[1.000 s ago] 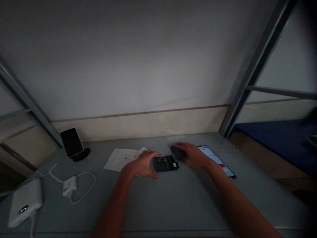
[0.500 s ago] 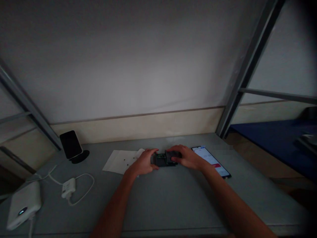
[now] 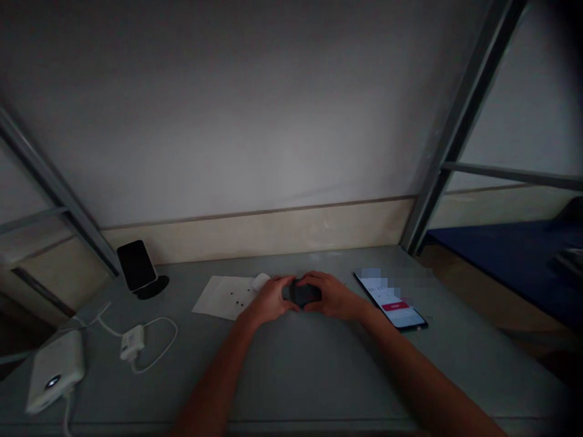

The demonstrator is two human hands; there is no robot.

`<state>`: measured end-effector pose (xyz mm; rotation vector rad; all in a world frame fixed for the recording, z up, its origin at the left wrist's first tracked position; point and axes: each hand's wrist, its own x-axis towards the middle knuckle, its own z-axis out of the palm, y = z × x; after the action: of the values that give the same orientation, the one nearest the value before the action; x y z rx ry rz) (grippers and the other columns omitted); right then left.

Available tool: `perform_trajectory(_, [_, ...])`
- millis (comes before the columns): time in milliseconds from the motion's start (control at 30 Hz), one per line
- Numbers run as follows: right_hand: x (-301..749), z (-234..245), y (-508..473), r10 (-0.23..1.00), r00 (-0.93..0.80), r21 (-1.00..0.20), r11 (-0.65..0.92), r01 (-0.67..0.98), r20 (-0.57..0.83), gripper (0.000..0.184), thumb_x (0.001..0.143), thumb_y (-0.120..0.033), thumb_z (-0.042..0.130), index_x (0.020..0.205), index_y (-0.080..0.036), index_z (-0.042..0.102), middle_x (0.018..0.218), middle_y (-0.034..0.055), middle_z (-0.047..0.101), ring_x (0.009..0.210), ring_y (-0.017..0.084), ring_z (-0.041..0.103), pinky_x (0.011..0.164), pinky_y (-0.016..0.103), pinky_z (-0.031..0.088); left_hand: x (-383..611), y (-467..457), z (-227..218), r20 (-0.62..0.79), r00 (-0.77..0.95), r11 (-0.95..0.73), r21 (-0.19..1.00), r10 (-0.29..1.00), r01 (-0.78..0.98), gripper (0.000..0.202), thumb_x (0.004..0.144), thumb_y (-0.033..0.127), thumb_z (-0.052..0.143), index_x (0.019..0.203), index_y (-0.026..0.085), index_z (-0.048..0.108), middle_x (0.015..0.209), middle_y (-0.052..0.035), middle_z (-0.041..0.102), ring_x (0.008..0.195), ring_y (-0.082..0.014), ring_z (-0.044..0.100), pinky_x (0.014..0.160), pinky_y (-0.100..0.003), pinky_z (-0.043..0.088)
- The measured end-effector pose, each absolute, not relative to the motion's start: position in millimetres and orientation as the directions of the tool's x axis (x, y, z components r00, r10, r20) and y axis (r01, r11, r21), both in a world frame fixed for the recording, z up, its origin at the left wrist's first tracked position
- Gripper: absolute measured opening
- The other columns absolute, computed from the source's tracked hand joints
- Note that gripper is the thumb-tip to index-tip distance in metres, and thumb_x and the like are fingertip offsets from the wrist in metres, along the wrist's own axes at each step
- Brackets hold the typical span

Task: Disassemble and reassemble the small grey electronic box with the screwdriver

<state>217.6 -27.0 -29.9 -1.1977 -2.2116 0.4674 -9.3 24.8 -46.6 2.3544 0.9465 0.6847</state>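
Between my two hands, at the middle of the desk, is a small dark grey box-like device (image 3: 303,294). My left hand (image 3: 271,300) grips its left end, thumb in front and fingers behind. From the other side, my right hand (image 3: 334,295) closes around the right part of the same device. My fingers cover both ends, and no circuit board shows now. Just left of my left hand lies a white sheet of paper (image 3: 214,298) with several tiny black bits, perhaps screws, on it. A small white rounded object (image 3: 261,281) sits at the paper's right edge, partly behind my left hand.
A phone (image 3: 392,301) with a lit screen lies right of my hands. On the left stand a dark-screened device on a stand (image 3: 136,266), a white adapter (image 3: 132,342) with a looped cable, and a white power bank-like box (image 3: 57,370). The wall (image 3: 273,152) rises behind the desk.
My hands have come closer together. The right-hand dark part has slid left over the base, covering the green circuit board that showed before. The view has shifted slightly.
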Motion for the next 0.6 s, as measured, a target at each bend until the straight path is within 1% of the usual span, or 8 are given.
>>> perform_trajectory(133, [216,-33,-27,0.839,-0.431,-0.546,0.544,0.637,0.333,0.058,0.071,-0.034,0.083,0.126,-0.025,0.065,0.127,0.0094,0.064,0.117,0.029,0.06,0.104,0.043,0.043,-10,22,-41,0.261,0.636,-0.636,0.606,0.726,0.477,0.077,0.063,0.028,0.089,0.134,0.021,0.06,0.133,-0.0124,0.064,0.123,-0.0308,0.059,0.108,-0.043,0.044])
perform_trajectory(233, [223,-36,-27,0.863,-0.407,-0.52,0.505,0.689,0.298,0.081,0.063,-0.034,0.087,0.139,-0.028,0.057,0.147,0.0117,0.049,0.131,0.034,0.049,0.11,0.049,0.037,-10,17,-33,0.275,0.638,-0.657,0.571,0.719,0.493,0.074,0.064,0.029,0.088,0.133,0.02,0.061,0.129,-0.0133,0.066,0.12,-0.0309,0.06,0.106,-0.042,0.045])
perform_trajectory(267, [227,-36,-27,0.875,-0.395,-0.512,0.484,0.71,0.28,0.088,0.06,-0.033,0.089,0.141,-0.03,0.054,0.15,0.0117,0.045,0.133,0.035,0.047,0.111,0.05,0.036,-10,15,-30,0.28,0.634,-0.659,0.561,0.721,0.501,0.072,0.066,0.029,0.087,0.132,0.02,0.061,0.127,-0.0133,0.066,0.118,-0.0305,0.06,0.105,-0.041,0.046])
perform_trajectory(300, [230,-35,-27,0.884,-0.385,-0.509,0.467,0.723,0.266,0.089,0.058,-0.032,0.089,0.14,-0.03,0.055,0.148,0.0119,0.047,0.131,0.035,0.049,0.11,0.051,0.036,-10,14,-28,0.283,0.627,-0.658,0.553,0.726,0.511,0.068,0.067,0.029,0.085,0.131,0.02,0.062,0.126,-0.0132,0.067,0.116,-0.0299,0.061,0.104,-0.041,0.047])
perform_trajectory(367, [236,-32,-26,0.888,-0.38,-0.528,0.459,0.714,0.258,0.083,0.059,-0.028,0.088,0.136,-0.026,0.059,0.136,0.0121,0.057,0.124,0.034,0.054,0.108,0.049,0.038,-10,11,-24,0.281,0.619,-0.654,0.539,0.734,0.531,0.059,0.072,0.03,0.082,0.127,0.02,0.065,0.121,-0.0125,0.069,0.112,-0.0287,0.063,0.101,-0.04,0.048])
perform_trajectory(433, [240,-27,-26,0.895,-0.36,-0.601,0.444,0.665,0.264,0.075,0.065,-0.029,0.084,0.135,-0.022,0.059,0.128,0.0119,0.064,0.117,0.031,0.06,0.104,0.045,0.042,-10,9,-19,0.28,0.617,-0.657,0.517,0.735,0.548,0.048,0.078,0.034,0.077,0.123,0.02,0.069,0.116,-0.0116,0.071,0.109,-0.028,0.064,0.098,-0.04,0.048])
perform_trajectory(533, [242,-21,-27,0.917,-0.327,-0.718,0.384,0.58,0.227,0.051,0.082,-0.039,0.071,0.129,-0.021,0.063,0.118,0.0091,0.07,0.103,0.026,0.066,0.09,0.038,0.049,-15,9,-3,0.32,0.597,-0.669,0.478,0.736,0.569,0.032,0.088,0.04,0.065,0.11,0.019,0.074,0.107,-0.0109,0.074,0.102,-0.0256,0.066,0.095,-0.037,0.048])
perform_trajectory(600, [241,-19,-28,0.927,-0.327,-0.749,0.346,0.565,0.181,0.038,0.09,-0.047,0.061,0.117,-0.021,0.069,0.106,0.0067,0.073,0.092,0.025,0.067,0.08,0.035,0.05,-27,12,11,0.366,0.553,-0.663,0.448,0.748,0.6,0.027,0.094,0.035,0.055,0.101,0.019,0.076,0.1,-0.0097,0.075,0.096,-0.0223,0.066,0.092,-0.033,0.047])
